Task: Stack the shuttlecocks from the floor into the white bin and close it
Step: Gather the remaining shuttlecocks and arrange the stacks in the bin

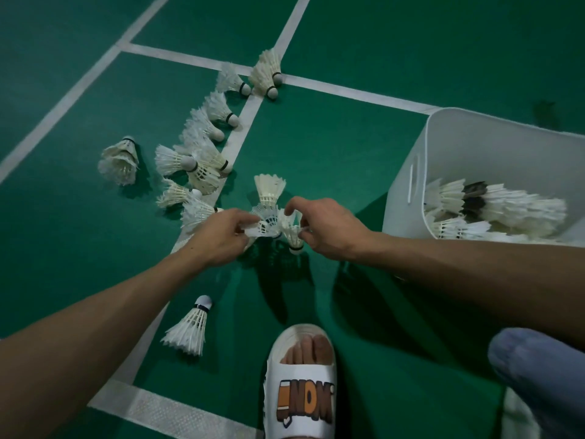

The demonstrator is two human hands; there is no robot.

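Several white feather shuttlecocks lie scattered on the green court floor, most in a loose row (202, 144) at centre left. Just above the floor at centre, my left hand (221, 236) pinches the feather skirt of a shuttlecock (267, 221). My right hand (326, 226) holds another shuttlecock (292, 234) right beside it, cork pointing down. One more shuttlecock (269, 190) stands just behind them. The white bin (408, 185) sits open at the right with stacked shuttlecocks (493, 207) lying inside. One shuttlecock (190, 327) lies alone near my left forearm.
White court lines (348, 90) cross the green floor. My foot in a white slide sandal (300, 384) is at the bottom centre, and my knee in blue cloth (538, 359) is at the bottom right. No lid for the bin is in view.
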